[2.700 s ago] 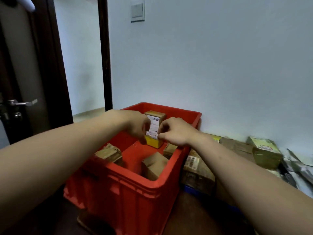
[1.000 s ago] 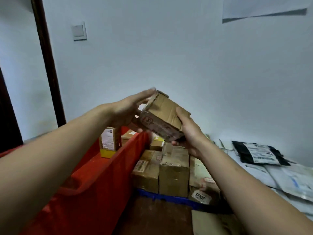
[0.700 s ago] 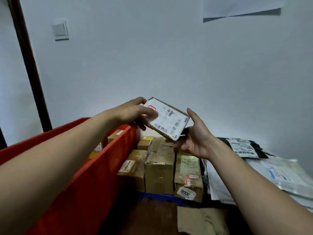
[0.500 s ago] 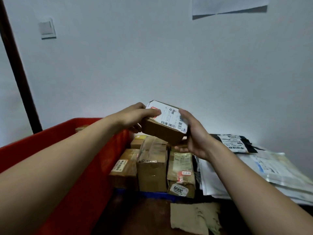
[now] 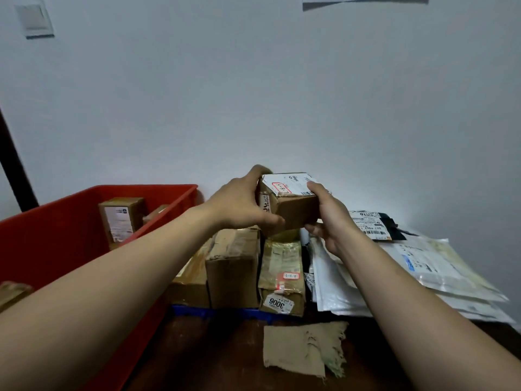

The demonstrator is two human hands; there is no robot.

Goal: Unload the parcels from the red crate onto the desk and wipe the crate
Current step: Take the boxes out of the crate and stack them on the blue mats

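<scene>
Both hands hold a small brown cardboard parcel with a white shipping label on top, just above the row of boxes on the desk. My left hand grips its left end, thumb underneath. My right hand grips its right side. The red crate stands at the left; a labelled upright parcel and another brown parcel are still inside. A frayed beige cloth lies on the dark desk in front.
Three taped cardboard boxes stand in a row on a blue edge beside the crate. White and black mailer bags are piled at the right against the white wall. A brown box corner shows at the far left.
The hands lifted a parcel out of the crate, carried it right, turned its label upward and lowered it toward the row of boxes. The view swung right.
</scene>
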